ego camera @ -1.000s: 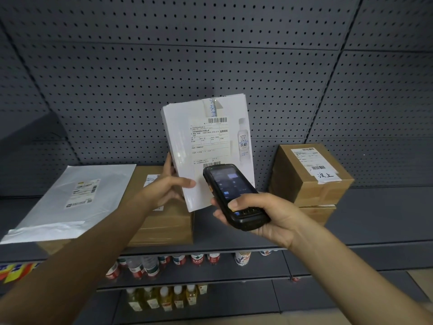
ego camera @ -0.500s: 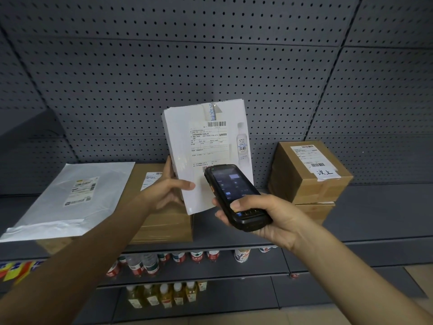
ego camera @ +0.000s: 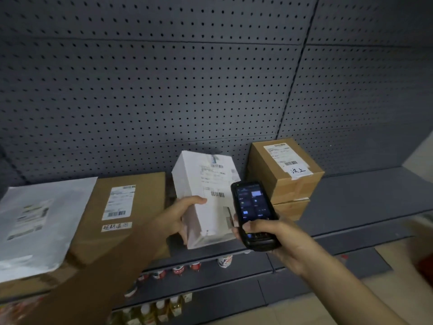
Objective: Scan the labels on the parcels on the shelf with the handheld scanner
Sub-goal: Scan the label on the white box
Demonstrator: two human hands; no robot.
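My left hand (ego camera: 180,214) grips the left side of a white box parcel (ego camera: 206,198), which is tilted back low over the grey shelf (ego camera: 351,195), its label and barcodes facing up. My right hand (ego camera: 269,235) holds the black handheld scanner (ego camera: 254,214) just to the right of that box, its lit screen facing me. A flat brown carton (ego camera: 131,207) with a label lies to the left. A grey mailer bag (ego camera: 39,219) rests on it at the far left. Two stacked brown boxes (ego camera: 285,170) stand to the right.
A grey pegboard wall (ego camera: 187,90) backs the shelf. Lower shelves hold several bottles and cans (ego camera: 164,308). The floor (ego camera: 386,289) shows at the lower right, with something red and blurred (ego camera: 425,261) at the frame's right edge.
The white box has come down from upright in front of the pegboard and tilted back toward the shelf. The scanner stays beside it. The view has shifted, showing the brown carton's label.
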